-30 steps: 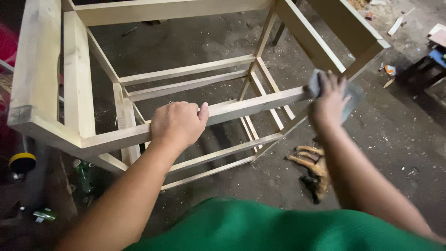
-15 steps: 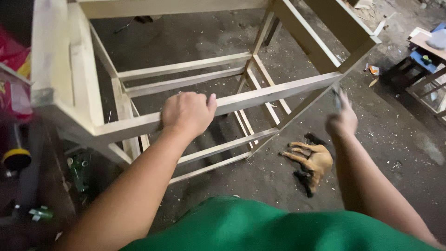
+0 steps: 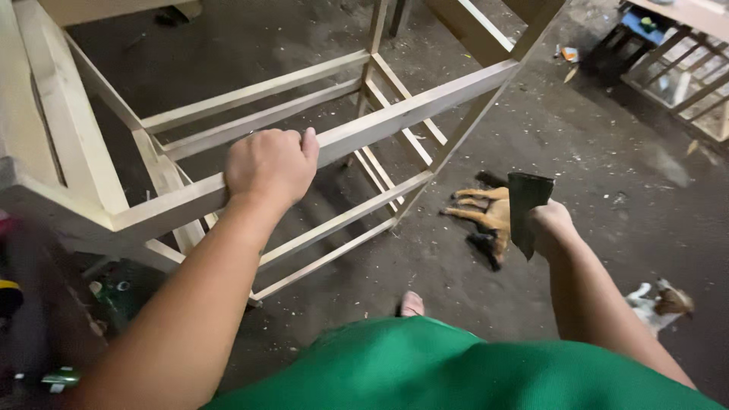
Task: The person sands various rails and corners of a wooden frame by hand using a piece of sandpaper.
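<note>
My left hand [image 3: 269, 167] is closed over the near top rail [image 3: 364, 127] of the bare wooden frame [image 3: 76, 163], fingers wrapped around the far edge and knuckles up, in the same grip it had a second ago. My right hand [image 3: 548, 229] is clenched around a dark folded sheet of sandpaper [image 3: 525, 205], which stands up out of the fist. One second ago this hand pressed the sheet against the far end of that rail, at the corner joint; it has since come off the wood and drawn back toward my body, and it now hangs over the floor, well apart from the frame. Judgement: the abrasive is out of contact, so no sanding stroke is in progress, while the frame remains steadied by the left hand. Below the right hand a tan dog [image 3: 486, 216] lies on the dusty concrete floor [image 3: 607, 175], and a white-and-brown dog [image 3: 659, 301] sits near the right forearm. My bare toe [image 3: 411, 304] shows above the green shirt [image 3: 456, 368].
</note>
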